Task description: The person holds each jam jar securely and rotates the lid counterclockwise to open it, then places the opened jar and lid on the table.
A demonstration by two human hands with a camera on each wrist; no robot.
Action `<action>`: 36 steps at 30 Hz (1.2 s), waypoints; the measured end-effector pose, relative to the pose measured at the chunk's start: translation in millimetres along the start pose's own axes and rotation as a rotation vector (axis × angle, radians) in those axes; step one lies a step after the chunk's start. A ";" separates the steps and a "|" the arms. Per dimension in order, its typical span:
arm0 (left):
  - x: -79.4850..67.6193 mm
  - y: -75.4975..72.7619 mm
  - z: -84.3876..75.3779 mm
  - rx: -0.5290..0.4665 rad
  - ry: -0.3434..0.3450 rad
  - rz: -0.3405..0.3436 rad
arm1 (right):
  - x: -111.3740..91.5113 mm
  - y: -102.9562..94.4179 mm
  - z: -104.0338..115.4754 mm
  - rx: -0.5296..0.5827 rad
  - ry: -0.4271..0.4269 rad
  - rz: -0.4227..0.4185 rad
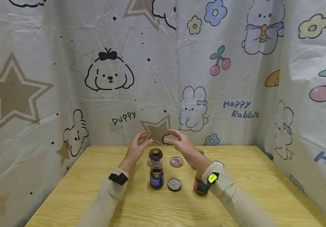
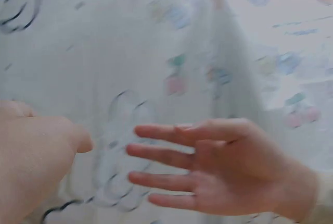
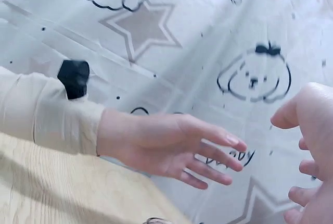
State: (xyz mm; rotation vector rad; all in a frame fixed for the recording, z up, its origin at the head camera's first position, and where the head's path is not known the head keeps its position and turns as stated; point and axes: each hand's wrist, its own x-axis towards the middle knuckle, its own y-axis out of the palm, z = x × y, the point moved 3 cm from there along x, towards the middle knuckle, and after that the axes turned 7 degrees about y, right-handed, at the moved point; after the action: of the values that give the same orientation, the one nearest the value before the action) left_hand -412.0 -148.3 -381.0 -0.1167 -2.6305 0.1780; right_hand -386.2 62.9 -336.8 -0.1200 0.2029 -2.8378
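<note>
My left hand (image 1: 136,148) and right hand (image 1: 186,148) are raised above the far part of the table, palms toward each other with a gap between. Both are empty, with fingers loosely extended and spread. Below them stands a glass jar (image 1: 155,157) with dark contents, its mouth uncovered. In front of it is a second uncovered jar (image 1: 156,177) with a blue label. A jar with a red and dark label (image 1: 200,186) stands under my right forearm, partly hidden by the sleeve. Behind the right wrist, only a bit of another jar (image 1: 201,151) shows.
On the wooden table (image 1: 94,195) lie a reddish lid (image 1: 176,162), a black-rimmed lid (image 1: 174,184) beside the blue-labelled jar, and a pale lid (image 1: 218,164) partly behind the right forearm. A printed curtain (image 1: 140,72) encloses the table at the back and sides.
</note>
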 end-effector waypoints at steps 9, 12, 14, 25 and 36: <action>-18.5 20.8 -74.7 0.437 0.306 0.061 | -43.4 -28.8 30.1 -0.578 -0.241 -0.072; -21.6 26.1 -74.9 0.623 0.356 0.081 | -51.7 -29.8 31.1 -0.781 -0.346 -0.114; -23.7 30.5 -73.7 0.728 0.350 0.096 | -55.3 -30.9 27.5 -0.886 -0.377 -0.139; -36.0 37.9 -45.5 1.108 0.286 0.113 | -58.9 -38.2 -16.3 -1.214 -0.214 -0.291; -46.2 45.9 -32.3 1.177 0.262 0.116 | -57.5 -37.4 -35.2 -1.311 -0.196 -0.344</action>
State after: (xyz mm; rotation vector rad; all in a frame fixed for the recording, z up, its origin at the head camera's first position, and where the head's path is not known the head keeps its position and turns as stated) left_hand -353.7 -104.9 -381.7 0.1083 -1.8824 1.5492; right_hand -345.6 119.8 -369.5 -0.7246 2.0669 -2.4222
